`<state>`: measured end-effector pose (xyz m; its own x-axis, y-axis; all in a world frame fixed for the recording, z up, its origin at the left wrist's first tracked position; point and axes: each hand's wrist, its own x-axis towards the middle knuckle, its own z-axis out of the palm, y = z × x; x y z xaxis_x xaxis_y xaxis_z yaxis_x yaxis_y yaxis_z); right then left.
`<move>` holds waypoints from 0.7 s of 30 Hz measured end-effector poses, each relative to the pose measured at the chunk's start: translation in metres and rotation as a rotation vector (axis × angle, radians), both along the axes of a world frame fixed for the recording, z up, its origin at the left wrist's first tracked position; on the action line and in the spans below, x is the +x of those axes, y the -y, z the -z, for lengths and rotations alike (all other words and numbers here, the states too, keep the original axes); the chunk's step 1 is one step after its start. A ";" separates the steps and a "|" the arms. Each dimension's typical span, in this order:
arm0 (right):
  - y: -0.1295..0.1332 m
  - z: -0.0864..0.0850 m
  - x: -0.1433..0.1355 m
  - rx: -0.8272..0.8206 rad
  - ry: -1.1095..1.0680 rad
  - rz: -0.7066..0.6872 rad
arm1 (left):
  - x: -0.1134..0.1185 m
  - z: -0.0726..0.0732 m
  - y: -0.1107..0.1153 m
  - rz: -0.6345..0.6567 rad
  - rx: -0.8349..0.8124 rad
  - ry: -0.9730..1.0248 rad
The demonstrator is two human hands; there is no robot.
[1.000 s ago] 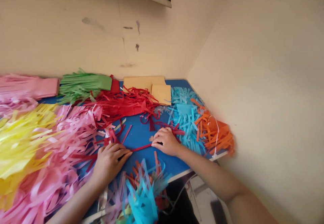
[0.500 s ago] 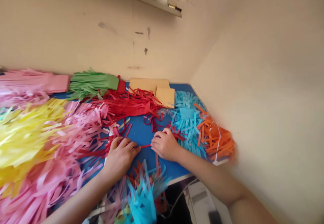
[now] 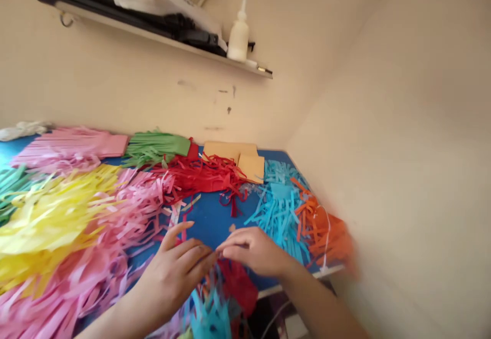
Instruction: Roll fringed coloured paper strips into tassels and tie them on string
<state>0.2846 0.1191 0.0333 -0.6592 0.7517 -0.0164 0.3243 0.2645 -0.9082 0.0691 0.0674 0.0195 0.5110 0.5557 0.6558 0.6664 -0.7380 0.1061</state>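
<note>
My left hand (image 3: pixel 182 267) is over the front of the blue table (image 3: pixel 210 216), its index finger raised and the other fingers reaching toward my right hand (image 3: pixel 251 249). The fingertips of both hands meet near the middle. Red fringed paper (image 3: pixel 240 283) hangs just below my right hand, by the table's front edge. My right fingers are pressed together on the red paper. What my left fingertips hold is hidden and blurred. Beneath the hands hangs a cluster of blue strips (image 3: pixel 210 313).
Pink (image 3: pixel 115 144), green (image 3: pixel 159 144), yellow (image 3: pixel 49 216), red (image 3: pixel 207 178), light blue (image 3: pixel 282 211) and orange (image 3: pixel 326 231) fringed papers cover the table. Yellowish paper pieces (image 3: pixel 251 167) lie at the back. A wall shelf (image 3: pixel 153 35) holds a white bottle (image 3: pixel 238 40).
The view has tilted up, showing more of the shelf. My hands have come together and sit lower in view. The stretched red strip between them is gone, and red paper now hangs below.
</note>
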 end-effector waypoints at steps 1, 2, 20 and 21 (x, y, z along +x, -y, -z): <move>0.003 -0.004 -0.002 -0.222 -0.076 -0.024 | 0.000 -0.008 0.008 0.009 0.011 0.009; 0.006 -0.005 -0.005 -0.429 -0.145 -0.044 | 0.001 -0.014 0.014 0.007 0.020 0.019; 0.051 0.012 -0.041 -0.475 -0.834 0.355 | 0.032 -0.019 0.036 -0.149 -0.085 0.468; 0.054 0.011 -0.043 -0.436 -0.846 0.348 | 0.030 -0.015 0.035 -0.128 -0.067 0.464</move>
